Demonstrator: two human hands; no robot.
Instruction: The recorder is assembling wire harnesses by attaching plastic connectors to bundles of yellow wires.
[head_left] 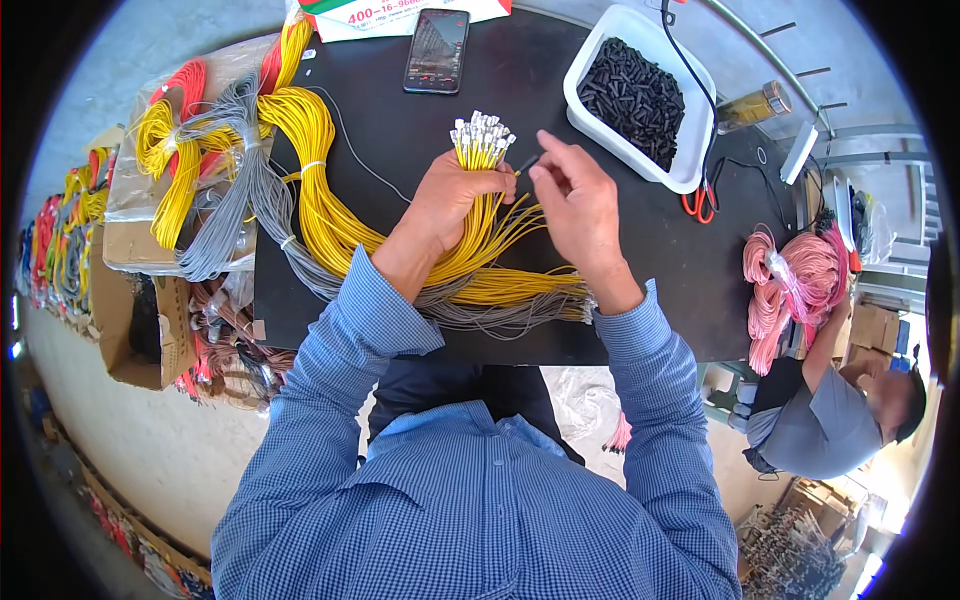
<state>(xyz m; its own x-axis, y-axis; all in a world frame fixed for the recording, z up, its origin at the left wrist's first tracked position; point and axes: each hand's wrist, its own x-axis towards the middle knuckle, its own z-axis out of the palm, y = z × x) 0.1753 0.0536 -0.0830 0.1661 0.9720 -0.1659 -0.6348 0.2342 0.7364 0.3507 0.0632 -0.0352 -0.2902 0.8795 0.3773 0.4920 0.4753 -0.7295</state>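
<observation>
My left hand [452, 195] is closed round an upright bundle of yellow wires [484, 215], with white connectors [482, 135] clustered above the fist. Beside its thumb, a small black sleeve [527, 164] sticks out toward my right hand [580, 205]. That hand is just to the right, thumb and index finger apart, close to the sleeve; whether they touch it is hard to tell. The yellow wires run down and left across the black table, joining a long tied yellow hank [315, 185]. Grey wires [275, 200] lie alongside and under them.
A white tray [578, 110] of black sleeves stands at the back right, near red-handled scissors [703, 203]. A phone [437, 52] lies at the back. Pink wire bundles [790, 275] hang over the right edge, near another person [840, 420]. A cardboard box [150, 330] is at left.
</observation>
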